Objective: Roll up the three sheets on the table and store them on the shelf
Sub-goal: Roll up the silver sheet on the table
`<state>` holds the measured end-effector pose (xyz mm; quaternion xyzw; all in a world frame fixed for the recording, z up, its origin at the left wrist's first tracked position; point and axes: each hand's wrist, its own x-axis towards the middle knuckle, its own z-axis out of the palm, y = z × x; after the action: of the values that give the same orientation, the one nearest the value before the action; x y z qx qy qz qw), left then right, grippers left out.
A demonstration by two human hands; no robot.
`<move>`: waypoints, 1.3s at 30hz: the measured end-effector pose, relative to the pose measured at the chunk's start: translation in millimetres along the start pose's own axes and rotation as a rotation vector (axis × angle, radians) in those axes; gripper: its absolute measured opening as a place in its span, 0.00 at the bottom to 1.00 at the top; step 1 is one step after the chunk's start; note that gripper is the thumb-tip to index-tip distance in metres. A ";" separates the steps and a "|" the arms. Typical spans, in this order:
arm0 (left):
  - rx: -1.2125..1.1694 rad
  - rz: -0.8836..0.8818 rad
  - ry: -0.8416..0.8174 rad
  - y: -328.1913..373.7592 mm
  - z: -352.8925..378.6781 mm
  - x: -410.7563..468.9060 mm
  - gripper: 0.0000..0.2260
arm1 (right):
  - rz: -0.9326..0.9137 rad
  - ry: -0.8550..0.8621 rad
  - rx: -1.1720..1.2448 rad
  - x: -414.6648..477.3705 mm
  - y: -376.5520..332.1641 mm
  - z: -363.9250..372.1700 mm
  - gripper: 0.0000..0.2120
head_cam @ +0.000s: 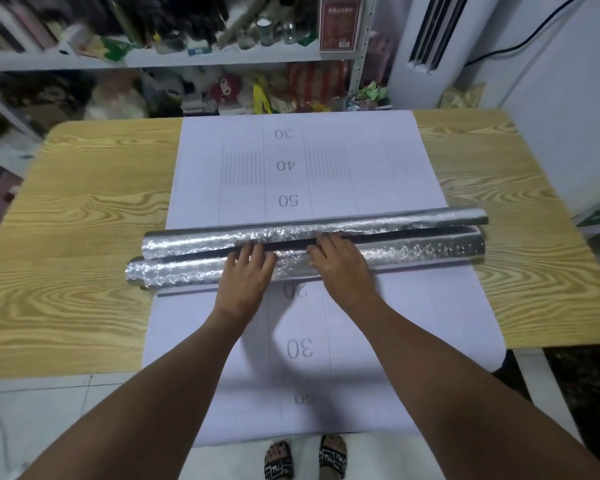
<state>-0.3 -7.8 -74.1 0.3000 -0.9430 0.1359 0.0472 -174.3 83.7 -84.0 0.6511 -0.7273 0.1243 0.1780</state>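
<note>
A silver, embossed sheet lies across the middle of the wooden table (84, 216), curled into two rolls side by side: a near roll (174, 273) and a far roll (201, 237). Both rest on pale lilac sheets (361, 168) printed with numbers, which run from the far edge and hang over the near edge. My left hand (248, 271) lies flat on the near roll, its fingers reaching the gap between the rolls. My right hand (336, 263) lies flat beside it, fingertips at the same gap.
A white shelf (174, 58) crowded with bottles, boxes and bags stands behind the table. A white air-conditioner unit (430, 46) stands at the back right. A tiled floor and my sandalled feet (303, 459) show below the hanging sheet.
</note>
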 end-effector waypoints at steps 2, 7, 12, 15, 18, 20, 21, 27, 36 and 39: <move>0.003 0.012 0.005 4.0 2.8 0.5 0.21 | -0.012 0.011 0.006 0.8 -0.9 4.4 0.15; -0.054 -0.035 0.008 10.1 11.6 4.9 0.20 | 0.033 -0.137 -0.014 -1.5 -3.7 7.1 0.30; -0.035 -0.017 0.010 7.3 12.5 7.4 0.27 | 0.059 -0.168 -0.039 -0.1 -5.7 10.8 0.30; -0.024 0.008 0.059 5.4 11.9 8.6 0.24 | 0.036 -0.094 -0.032 5.2 -5.7 13.4 0.23; -0.038 0.023 0.080 2.8 9.3 10.8 0.22 | -0.012 -0.070 -0.041 9.1 -1.5 10.1 0.20; -0.053 0.041 0.085 -0.2 7.2 10.8 0.24 | -0.050 -0.073 -0.053 8.7 2.8 5.7 0.19; -0.070 0.048 0.088 -1.3 5.3 10.4 0.25 | -0.061 -0.082 -0.049 7.8 4.9 3.4 0.20; -0.167 0.051 0.084 -1.1 -9.6 10.1 0.33 | -0.108 -0.079 0.067 5.4 16.0 -8.4 0.12; -0.255 -0.065 -0.033 -0.8 -5.6 14.5 0.14 | -0.015 -0.277 -0.109 12.0 9.2 -7.9 0.20; -0.262 -0.019 -0.115 -6.7 -4.7 15.1 0.25 | 0.046 -0.247 -0.069 9.4 5.5 -8.5 0.25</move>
<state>-8.7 -20.0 -65.6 0.3073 -0.9510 -0.0061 0.0332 -179.8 79.4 -72.0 0.6383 -0.7621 0.0222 0.1064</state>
